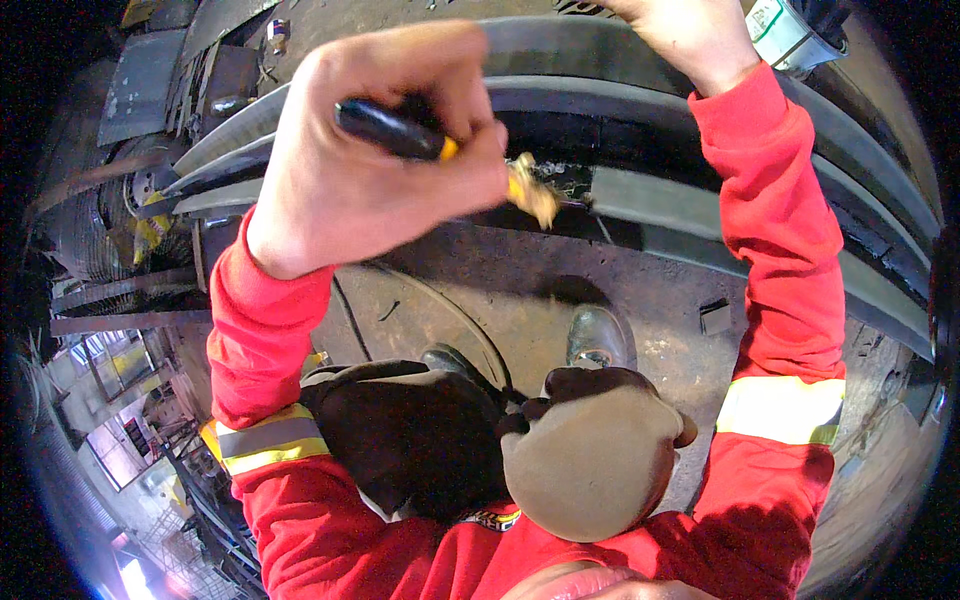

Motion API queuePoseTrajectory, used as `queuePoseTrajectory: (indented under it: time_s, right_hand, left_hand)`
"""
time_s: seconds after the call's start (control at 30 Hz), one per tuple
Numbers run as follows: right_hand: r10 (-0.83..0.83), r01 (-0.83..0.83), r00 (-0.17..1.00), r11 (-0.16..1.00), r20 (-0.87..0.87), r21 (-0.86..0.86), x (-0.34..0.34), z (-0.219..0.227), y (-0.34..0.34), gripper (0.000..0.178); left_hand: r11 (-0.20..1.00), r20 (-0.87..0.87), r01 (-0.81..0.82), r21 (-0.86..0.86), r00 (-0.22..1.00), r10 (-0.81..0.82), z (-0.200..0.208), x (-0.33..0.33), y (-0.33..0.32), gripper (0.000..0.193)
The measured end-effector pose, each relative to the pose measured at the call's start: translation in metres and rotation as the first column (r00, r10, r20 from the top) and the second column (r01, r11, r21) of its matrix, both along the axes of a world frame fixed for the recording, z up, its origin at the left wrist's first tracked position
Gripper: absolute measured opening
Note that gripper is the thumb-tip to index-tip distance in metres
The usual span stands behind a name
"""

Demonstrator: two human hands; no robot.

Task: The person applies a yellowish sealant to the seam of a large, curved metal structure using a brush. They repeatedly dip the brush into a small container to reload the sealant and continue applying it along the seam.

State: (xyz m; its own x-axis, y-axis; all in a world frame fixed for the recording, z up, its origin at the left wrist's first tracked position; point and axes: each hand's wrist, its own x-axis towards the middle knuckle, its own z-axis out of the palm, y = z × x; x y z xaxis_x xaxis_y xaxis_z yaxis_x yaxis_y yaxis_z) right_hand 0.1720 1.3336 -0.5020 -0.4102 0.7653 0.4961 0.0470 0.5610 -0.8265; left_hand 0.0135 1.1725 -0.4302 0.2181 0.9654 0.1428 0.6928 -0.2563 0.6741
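Note:
My left hand is closed around a brush with a thick black-and-yellow handle. Its frayed tan bristle end points right, over the nearer edge of long grey metal beams; whether it touches them I cannot tell. A dark, shiny wet-looking patch shows on the metal beside the bristles. At the top edge, my right hand reaches over the far beam; its fingers run mostly out of view, so their grip is hidden.
A pale bucket holding dark items stands at the far right. On the floor lie a hose and a small dark plate. My boot and a tan rounded shape are below. Metal sheets lie far left.

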Motion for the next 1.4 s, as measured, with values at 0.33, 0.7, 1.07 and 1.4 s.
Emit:
queuePoseTrajectory:
  time_s: [0.33,0.7,1.07,1.4]
  right_hand:
    - [-0.048,0.046,0.999,0.996,0.023,0.075,0.0,-0.006,0.001,0.048]
    - [0.066,-0.066,0.996,0.998,-0.055,-0.003,0.001,-0.001,0.004,0.045]
    - [0.093,-0.08,0.991,0.988,-0.096,0.131,-0.006,0.0,-0.012,0.04]
    - [-0.06,0.062,0.987,0.998,-0.151,0.005,-0.007,-0.011,0.006,0.038]
  left_hand:
    - [0.996,-0.012,-0.083,-0.031,0.996,0.083,-0.014,-0.018,0.009,0.014]
    - [0.989,-0.254,-0.142,-0.049,0.959,0.125,-0.028,-0.018,0.02,0.016]
    - [0.927,0.274,-0.203,-0.317,0.916,0.294,-0.017,-0.036,0.012,0.013]
    - [0.963,-0.04,0.01,-0.268,0.999,-0.022,0.013,-0.028,-0.025,0.01]
